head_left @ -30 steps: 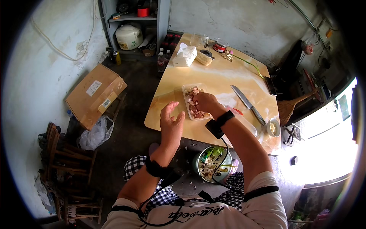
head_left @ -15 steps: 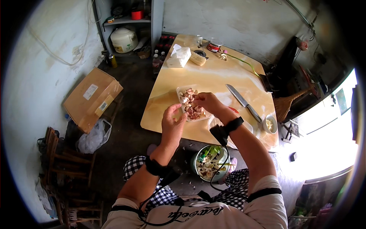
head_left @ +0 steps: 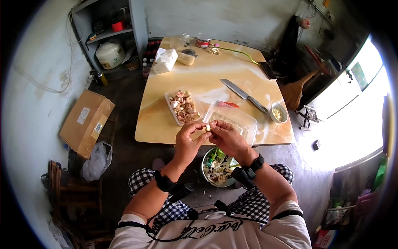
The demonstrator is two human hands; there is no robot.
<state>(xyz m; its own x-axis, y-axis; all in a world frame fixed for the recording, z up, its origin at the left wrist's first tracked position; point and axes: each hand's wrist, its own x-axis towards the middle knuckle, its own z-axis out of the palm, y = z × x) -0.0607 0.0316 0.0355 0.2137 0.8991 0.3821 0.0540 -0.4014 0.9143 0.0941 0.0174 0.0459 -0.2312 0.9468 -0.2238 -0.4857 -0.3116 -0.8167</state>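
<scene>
My left hand point(head_left: 188, 141) and my right hand point(head_left: 226, 137) meet in front of my chest, fingertips pinched together on a small pale garlic clove point(head_left: 207, 128). Just beyond them, on the yellow table point(head_left: 207, 74), lies a clear plastic tray of unpeeled garlic cloves point(head_left: 183, 107) and an empty clear plastic lid point(head_left: 232, 120). Below my hands, between my knees, stands a metal bowl of peelings and green scraps point(head_left: 217, 167).
A kitchen knife point(head_left: 243, 95) lies right of the tray, with a small white bowl of peeled cloves point(head_left: 278, 112) near the table's right edge. A tissue pack point(head_left: 165, 61), jars and a phone sit at the far end. A cardboard box point(head_left: 86, 122) and plastic bag lie on the floor, left.
My hands have drawn back from the tray of garlic toward my body, now holding one clove over the table's near edge. The view has shifted forward.
</scene>
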